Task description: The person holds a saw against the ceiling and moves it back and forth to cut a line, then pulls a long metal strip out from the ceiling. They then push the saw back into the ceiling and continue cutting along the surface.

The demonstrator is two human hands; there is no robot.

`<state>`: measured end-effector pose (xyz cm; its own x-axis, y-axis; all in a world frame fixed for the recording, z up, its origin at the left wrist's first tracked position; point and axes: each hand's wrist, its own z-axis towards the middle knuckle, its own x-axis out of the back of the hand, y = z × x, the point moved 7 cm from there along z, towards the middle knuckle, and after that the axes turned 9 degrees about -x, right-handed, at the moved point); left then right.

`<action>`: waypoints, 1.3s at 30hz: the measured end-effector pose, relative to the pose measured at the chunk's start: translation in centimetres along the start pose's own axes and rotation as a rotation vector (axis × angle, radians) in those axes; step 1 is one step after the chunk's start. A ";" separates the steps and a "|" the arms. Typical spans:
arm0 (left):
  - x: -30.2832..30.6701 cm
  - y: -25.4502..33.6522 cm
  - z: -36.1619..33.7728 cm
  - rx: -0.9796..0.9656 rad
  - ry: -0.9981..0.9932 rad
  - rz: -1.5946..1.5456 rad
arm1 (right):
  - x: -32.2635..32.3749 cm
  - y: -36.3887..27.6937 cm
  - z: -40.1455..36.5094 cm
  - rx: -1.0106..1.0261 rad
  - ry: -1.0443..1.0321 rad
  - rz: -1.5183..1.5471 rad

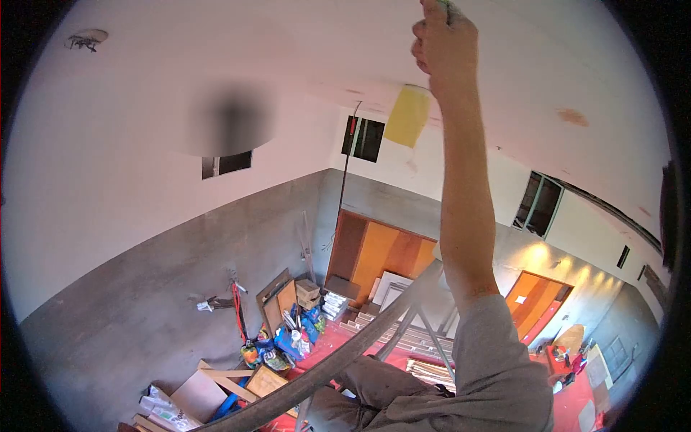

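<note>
My right hand (448, 39) is raised to the ceiling (302, 43) at the top edge of the view, the arm stretched up in a grey sleeve. Its fingers are curled closed around something with a bit of green at the top, mostly cut off by the frame; I cannot tell what it is. Just left of the wrist, a yellow rectangular patch (407, 117) shows at the ceiling. Reddish-brown smears (573, 117) mark the ceiling to the right. My left hand is out of view.
A grey metal rail (338, 363) crosses below me, above my bent legs (389, 385). Far below, bags (291, 342), boards and boxes line the wall on a red floor. Wires hang from a ceiling hole (88, 37); a dark cable (345, 173) hangs near a window.
</note>
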<state>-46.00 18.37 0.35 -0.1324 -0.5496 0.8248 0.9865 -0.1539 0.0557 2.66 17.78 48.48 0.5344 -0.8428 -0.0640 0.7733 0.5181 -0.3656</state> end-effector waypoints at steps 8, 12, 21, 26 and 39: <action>-0.8 -0.3 0.7 0.074 -0.083 -0.127 | 0.1 -0.8 2.3 0.047 -0.132 0.016; 0.3 0.0 0.4 0.034 -0.087 -0.060 | 0.1 -0.3 1.0 -0.006 -0.060 0.026; -2.4 -1.7 0.4 0.219 0.039 -0.218 | 1.1 0.8 0.3 0.028 -0.141 -0.008; 2.2 1.3 1.3 0.205 0.014 -0.139 | 1.1 0.4 -0.2 -0.017 -0.167 0.023; -2.1 -1.6 -0.4 0.081 0.223 -0.056 | 0.0 0.1 0.4 0.000 -0.124 0.073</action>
<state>-47.32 19.42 -1.70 -0.1960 -0.7114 0.6749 0.9804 -0.1279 0.1498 2.90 17.91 48.79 0.6273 -0.7784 0.0247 0.7309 0.5775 -0.3637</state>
